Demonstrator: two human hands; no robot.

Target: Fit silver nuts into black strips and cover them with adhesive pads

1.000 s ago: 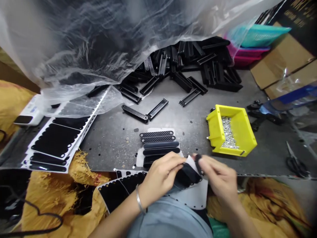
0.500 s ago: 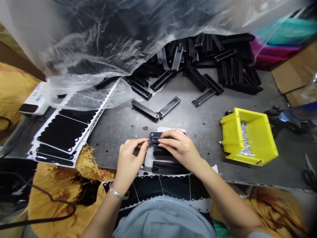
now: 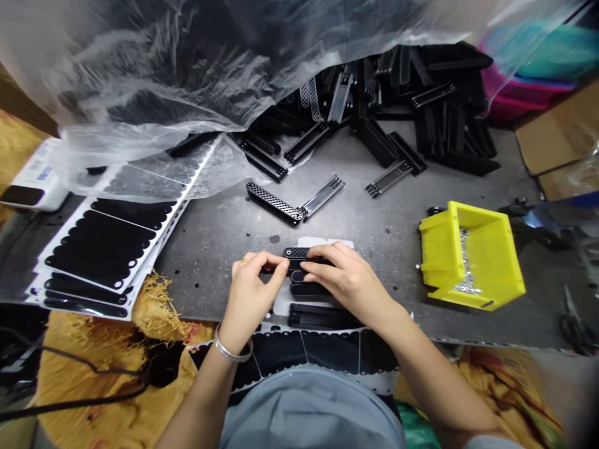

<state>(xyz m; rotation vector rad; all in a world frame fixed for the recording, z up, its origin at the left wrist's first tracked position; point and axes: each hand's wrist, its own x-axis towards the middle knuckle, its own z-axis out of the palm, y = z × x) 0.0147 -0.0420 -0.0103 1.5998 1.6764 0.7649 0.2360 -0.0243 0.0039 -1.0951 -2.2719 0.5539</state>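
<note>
Several black bars with rounded ends lie in a stack of rows on a pale pad at the table's front; one black bar (image 3: pixel 296 252) has a mesh-patterned face. My left hand (image 3: pixel 255 284) has thumb and forefinger pinched at the left end of the second bar; anything between the tips is too small or hidden to make out. Across the same bars comes my right hand (image 3: pixel 349 280), its fingers closed over the upper bars and covering their right part. Closer to me lies a grooved black bar (image 3: pixel 322 316).
Behind my hands lies a hinged black bar pair (image 3: pixel 276 202), folded open. A heap of black parts (image 3: pixel 449 125) fills the back under clear plastic (image 3: pixel 163 81). A yellow bin (image 3: pixel 496 262) with small metal pieces stands right, scissors (image 3: pixel 575 324) beyond. Black sticker sheets (image 3: pixel 103 243) lie left.
My left hand has moved slightly right, its pinched fingertips now at the bar's end. My right hand stays over the bars, shifted slightly. The camera view has shifted a little.
</note>
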